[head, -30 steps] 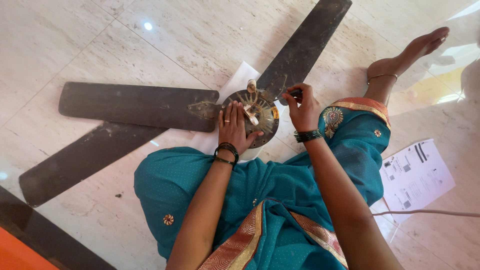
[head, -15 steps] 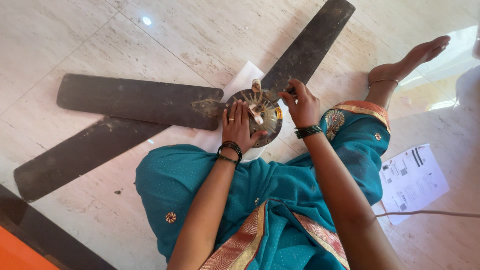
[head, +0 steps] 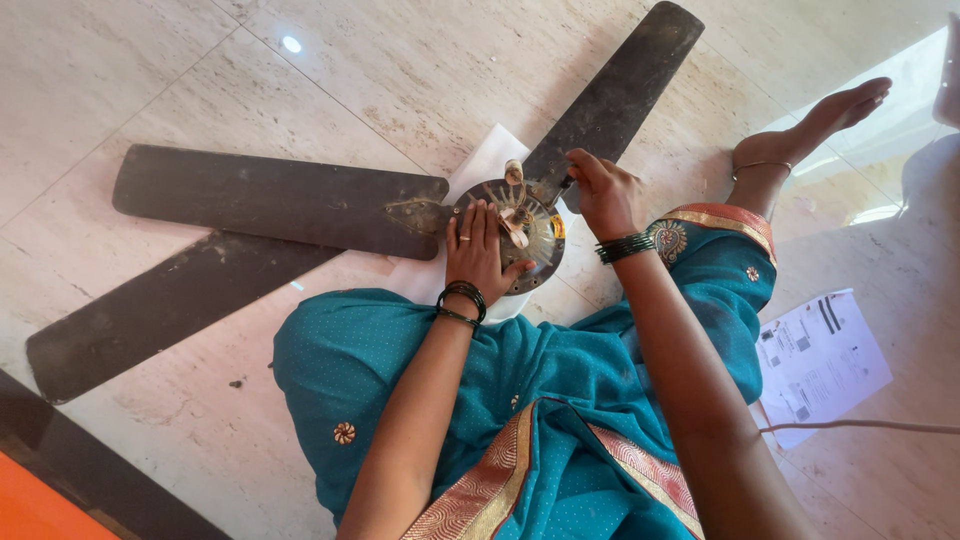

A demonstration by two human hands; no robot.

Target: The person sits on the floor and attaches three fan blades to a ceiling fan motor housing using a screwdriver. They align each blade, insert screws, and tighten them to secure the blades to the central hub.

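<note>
Fingers of our left hand lie flat and spread on the round dusty metal ceiling fan motor hub, pressing, not gripping. Our right hand is curled shut by the hub's rim where the upper dark blade joins; we cannot tell what it pinches. Hub sits on the pale marble floor just ahead of our teal-clad knees, over a white paper sheet. Two dark brown blades stretch left. Printed paper lies at right

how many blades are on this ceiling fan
3 fan blades: one pointing left, one lower left beside it, one pointing up right. None seems hidden.
</note>
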